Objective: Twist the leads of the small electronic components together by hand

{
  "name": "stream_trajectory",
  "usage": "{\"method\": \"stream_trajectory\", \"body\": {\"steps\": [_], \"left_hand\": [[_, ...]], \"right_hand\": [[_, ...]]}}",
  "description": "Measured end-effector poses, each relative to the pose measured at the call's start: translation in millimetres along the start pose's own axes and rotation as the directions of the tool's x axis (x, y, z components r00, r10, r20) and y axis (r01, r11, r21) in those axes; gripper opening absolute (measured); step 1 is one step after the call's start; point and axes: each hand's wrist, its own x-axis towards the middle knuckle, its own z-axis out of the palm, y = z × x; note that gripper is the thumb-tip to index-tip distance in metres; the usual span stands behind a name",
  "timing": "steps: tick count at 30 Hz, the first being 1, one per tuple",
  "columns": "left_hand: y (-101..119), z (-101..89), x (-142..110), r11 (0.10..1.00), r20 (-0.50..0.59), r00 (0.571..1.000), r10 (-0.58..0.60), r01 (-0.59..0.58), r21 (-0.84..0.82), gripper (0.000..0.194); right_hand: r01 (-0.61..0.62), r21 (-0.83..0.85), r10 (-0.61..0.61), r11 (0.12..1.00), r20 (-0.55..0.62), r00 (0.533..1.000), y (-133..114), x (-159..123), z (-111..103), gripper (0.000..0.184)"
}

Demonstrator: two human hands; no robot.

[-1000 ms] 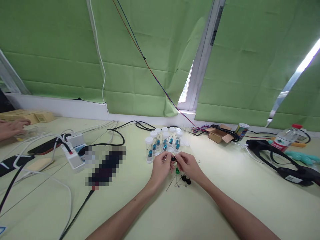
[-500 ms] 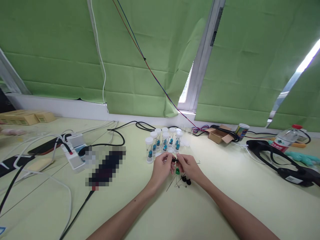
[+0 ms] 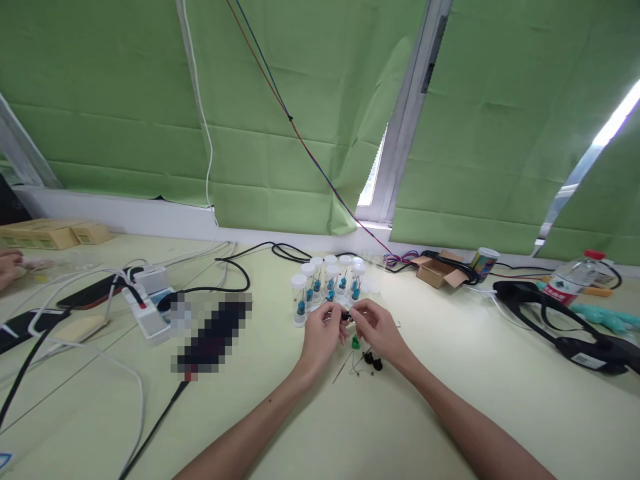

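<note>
Small glossy black part (image 3: 345,316) lies between the two sets of fingers. The left hand (image 3: 321,333) pinches it from the left; the right hand (image 3: 377,328) bunches at its right edge, grip indeterminable from here. A small green piece (image 3: 355,343) sits just below, on the pale yellow-green surface (image 3: 345,427).

No legible lettering, bottle (image 3: 575,275) label (image 3: 559,291) blurred, black device (image 3: 603,347) sticker (image 3: 587,361) too small
</note>
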Motion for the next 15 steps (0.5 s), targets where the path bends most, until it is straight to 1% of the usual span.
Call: {"method": "stream_trajectory", "body": {"steps": [6,15], "left_hand": [[1.7,1.7,-0.9,1.0,0.013,1.0,-0.016,0.016,-0.006,0.028],[-0.4,0.8,-0.4,1.0,0.028,0.999,-0.017,0.016,0.023,0.027]], "right_hand": [[0.052,0.006,-0.052,0.999,-0.001,0.999,-1.7,-1.7,-1.0,0.026],[0.033,0.056,-0.033,0.998,0.005,0.999,-3.0,-1.1,0.7,0.024]]}}
